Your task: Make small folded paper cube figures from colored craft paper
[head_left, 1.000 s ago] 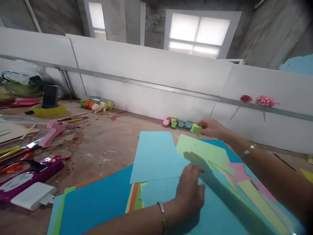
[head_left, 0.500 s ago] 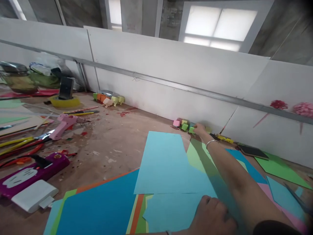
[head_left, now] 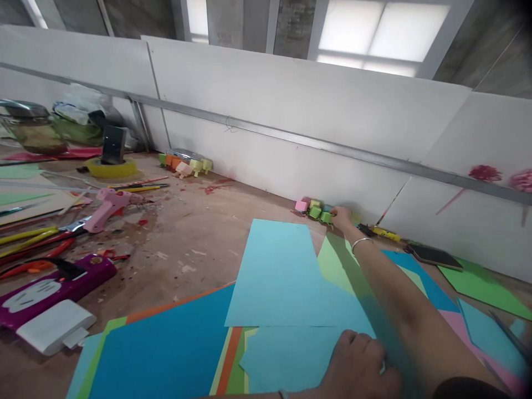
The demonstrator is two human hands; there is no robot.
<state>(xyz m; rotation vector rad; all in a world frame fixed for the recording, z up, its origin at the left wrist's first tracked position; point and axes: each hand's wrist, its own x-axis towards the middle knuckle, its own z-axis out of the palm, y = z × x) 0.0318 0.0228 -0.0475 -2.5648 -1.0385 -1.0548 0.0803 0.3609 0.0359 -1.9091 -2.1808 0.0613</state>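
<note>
Stretched out to the back of the table, my right hand (head_left: 342, 218) has its fingers pressed around or against a small green paper cube (head_left: 326, 217) in a row of little cubes by the white board. Beside it are a pink cube (head_left: 301, 206) and another green one. My left hand (head_left: 359, 363) rests curled on a light blue sheet (head_left: 282, 271) near the bottom; something small and pale shows at its fingers, too small to name. Under the light blue sheets lie a dark blue sheet (head_left: 166, 343) and orange and green ones.
On the left are a pink glue gun (head_left: 107, 209), a purple power strip (head_left: 87, 277), a white charger (head_left: 56, 327), yellow tape (head_left: 111, 168) and a jar (head_left: 35, 130). More cubes (head_left: 183, 166) stand by the board. A dark phone-like slab (head_left: 434, 256) and scissors (head_left: 509, 332) are at right.
The view has shifted slightly. My right hand stays at the row of cubes, with the green cube a little nearer its neighbour. My left hand is almost where it was.
</note>
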